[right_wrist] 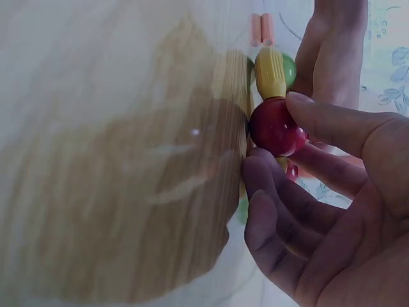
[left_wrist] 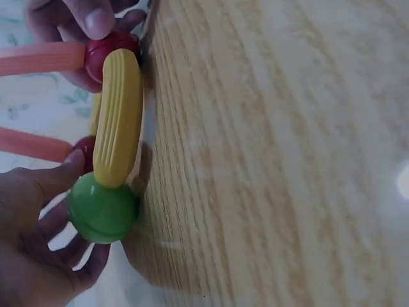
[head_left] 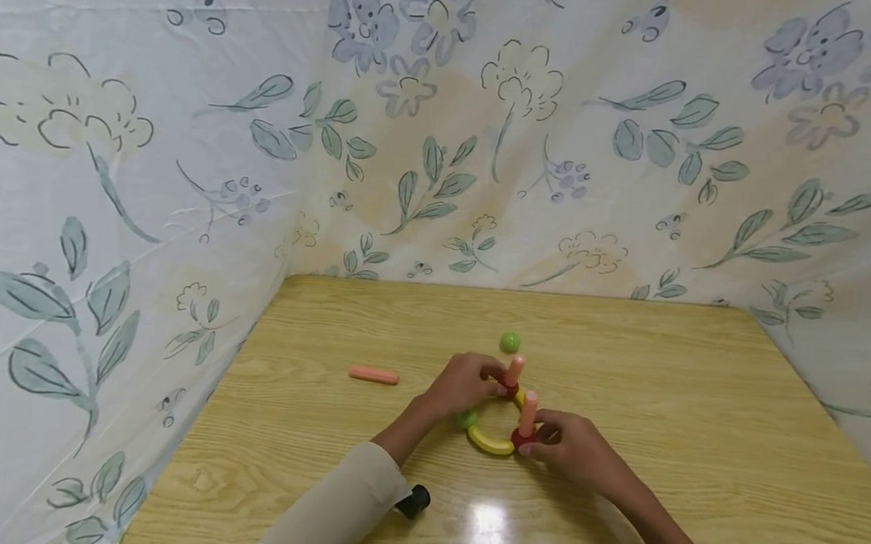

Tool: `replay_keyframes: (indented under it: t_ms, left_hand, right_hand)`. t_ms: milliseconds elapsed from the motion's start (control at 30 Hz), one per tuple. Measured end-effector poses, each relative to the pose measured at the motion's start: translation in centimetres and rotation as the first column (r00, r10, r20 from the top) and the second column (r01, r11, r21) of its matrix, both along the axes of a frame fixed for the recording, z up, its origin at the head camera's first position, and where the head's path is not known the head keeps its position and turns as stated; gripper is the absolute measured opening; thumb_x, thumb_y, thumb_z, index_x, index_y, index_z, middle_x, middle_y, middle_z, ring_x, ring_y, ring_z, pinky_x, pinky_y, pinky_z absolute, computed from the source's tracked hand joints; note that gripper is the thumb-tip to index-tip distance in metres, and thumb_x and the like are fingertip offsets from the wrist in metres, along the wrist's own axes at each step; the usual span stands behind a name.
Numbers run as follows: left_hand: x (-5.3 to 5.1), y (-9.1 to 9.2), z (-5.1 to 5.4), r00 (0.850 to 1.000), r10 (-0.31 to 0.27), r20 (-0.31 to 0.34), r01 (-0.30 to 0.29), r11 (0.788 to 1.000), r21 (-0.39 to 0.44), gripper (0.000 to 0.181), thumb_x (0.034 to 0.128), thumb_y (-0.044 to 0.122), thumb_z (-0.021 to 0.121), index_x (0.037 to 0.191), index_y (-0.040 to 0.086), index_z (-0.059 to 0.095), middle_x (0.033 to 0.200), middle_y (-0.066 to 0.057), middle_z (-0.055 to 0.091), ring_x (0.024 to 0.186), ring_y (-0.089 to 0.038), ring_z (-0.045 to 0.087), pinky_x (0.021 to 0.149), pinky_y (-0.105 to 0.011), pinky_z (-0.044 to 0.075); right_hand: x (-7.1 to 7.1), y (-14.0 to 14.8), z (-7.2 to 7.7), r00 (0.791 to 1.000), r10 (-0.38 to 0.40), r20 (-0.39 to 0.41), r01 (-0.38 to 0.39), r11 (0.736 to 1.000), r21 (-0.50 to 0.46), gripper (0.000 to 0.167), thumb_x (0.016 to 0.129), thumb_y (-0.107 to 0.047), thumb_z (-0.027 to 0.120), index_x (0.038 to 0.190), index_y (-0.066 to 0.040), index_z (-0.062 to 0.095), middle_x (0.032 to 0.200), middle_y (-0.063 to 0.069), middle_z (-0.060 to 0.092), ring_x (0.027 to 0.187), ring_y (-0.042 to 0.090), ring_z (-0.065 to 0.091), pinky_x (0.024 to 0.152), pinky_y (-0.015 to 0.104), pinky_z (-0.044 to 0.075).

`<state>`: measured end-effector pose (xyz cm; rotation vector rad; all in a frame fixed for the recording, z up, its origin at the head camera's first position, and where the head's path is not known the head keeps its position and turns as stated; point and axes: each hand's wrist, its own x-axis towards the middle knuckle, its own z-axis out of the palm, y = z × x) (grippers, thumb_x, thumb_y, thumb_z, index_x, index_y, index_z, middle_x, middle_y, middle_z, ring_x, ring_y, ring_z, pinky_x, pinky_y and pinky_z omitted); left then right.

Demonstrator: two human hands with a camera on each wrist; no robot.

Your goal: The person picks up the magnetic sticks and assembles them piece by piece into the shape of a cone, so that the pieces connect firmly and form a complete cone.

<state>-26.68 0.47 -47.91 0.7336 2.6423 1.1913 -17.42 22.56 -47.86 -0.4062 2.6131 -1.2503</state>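
A ring-like toy piece stands on the table: curved yellow bars (head_left: 490, 443) join red balls and a green ball (left_wrist: 103, 208). An orange rod rises from each of two red balls. My left hand (head_left: 468, 382) pinches the far red ball (head_left: 509, 387) at the base of its orange rod (head_left: 515, 368). The near red ball (right_wrist: 276, 126), under another orange rod (head_left: 528, 412), is held between the thumb and fingers of my right hand (head_left: 574, 447). The left hand partly hides the ring's far-left side in the head view.
A loose green ball (head_left: 509, 341) lies beyond the ring. To the left, orange rod material (head_left: 373, 375) lies flat; the right wrist view shows two rods (right_wrist: 257, 29) side by side there. Floral cloth (head_left: 443, 139) surrounds the wooden table (head_left: 697, 404) at the back and sides.
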Motion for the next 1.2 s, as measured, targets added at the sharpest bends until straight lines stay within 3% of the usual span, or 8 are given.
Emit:
replay_keyframes:
  t_ms: [133, 300, 633, 967, 1200]
  left_hand:
    - [-0.6, 0.5, -0.5, 0.999, -0.045, -0.006, 0.045, 0.999, -0.003, 0.023, 0.0987, 0.018, 0.077, 0.121, 0.017, 0.081, 0.119, 0.006, 0.079, 0.122, -0.012, 0.068, 0.103, -0.031, 0.053]
    - [-0.9, 0.9, -0.6, 0.997, -0.072, -0.041, 0.072, 0.997, -0.015, 0.02, 0.0984, 0.019, 0.077, 0.118, 0.018, 0.082, 0.12, 0.006, 0.079, 0.123, -0.011, 0.068, 0.104, -0.029, 0.052]
    - [-0.6, 0.7, -0.5, 0.998, -0.042, -0.038, 0.042, 0.999, 0.002, 0.026, 0.0997, 0.023, 0.076, 0.125, 0.018, 0.08, 0.126, 0.004, 0.077, 0.124, -0.017, 0.068, 0.105, -0.034, 0.054]
    - [1.0, -2.9, -0.3, 0.999, 0.033, -0.034, -0.029, 0.994, 0.11, 0.037, 0.1012, 0.024, 0.075, 0.134, 0.009, 0.072, 0.133, -0.005, 0.072, 0.127, -0.027, 0.065, 0.105, -0.042, 0.055]
    - [2.4, -6.2, -0.1, 0.996, 0.045, -0.075, -0.033, 0.988, 0.154, 0.037, 0.1023, 0.021, 0.073, 0.136, 0.006, 0.07, 0.134, -0.009, 0.071, 0.125, -0.031, 0.065, 0.1, -0.046, 0.057]
  right_hand:
    - [-0.3, -0.4, -0.1, 0.999, 0.036, 0.004, -0.036, 0.999, -0.016, 0.026, 0.094, -0.028, 0.083, 0.114, -0.014, 0.078, 0.098, 0.0, 0.078, 0.085, 0.017, 0.069, 0.067, 0.03, 0.055]
    - [-0.4, -0.8, -0.2, 0.999, 0.05, 0.009, -0.05, 0.998, -0.029, 0.023, 0.095, -0.03, 0.082, 0.112, -0.016, 0.08, 0.094, -0.003, 0.079, 0.078, 0.017, 0.067, 0.064, 0.027, 0.051]
    - [-0.3, -0.9, 0.1, 0.999, 0.042, 0.016, -0.042, 0.999, -0.008, 0.021, 0.095, -0.028, 0.082, 0.112, -0.017, 0.08, 0.096, -0.002, 0.079, 0.081, 0.017, 0.069, 0.064, 0.028, 0.052]
    - [-0.2, -1.1, 0.3, 0.999, 0.025, 0.033, -0.025, 1.0, -0.003, 0.026, 0.095, -0.029, 0.082, 0.115, -0.014, 0.078, 0.093, 0.0, 0.077, 0.079, 0.018, 0.068, 0.064, 0.03, 0.052]
    - [-0.1, -0.9, 0.3, 0.999, 0.031, 0.024, -0.031, 1.0, -0.002, 0.029, 0.094, -0.029, 0.083, 0.118, -0.013, 0.078, 0.099, 0.001, 0.078, 0.081, 0.014, 0.068, 0.065, 0.03, 0.053]
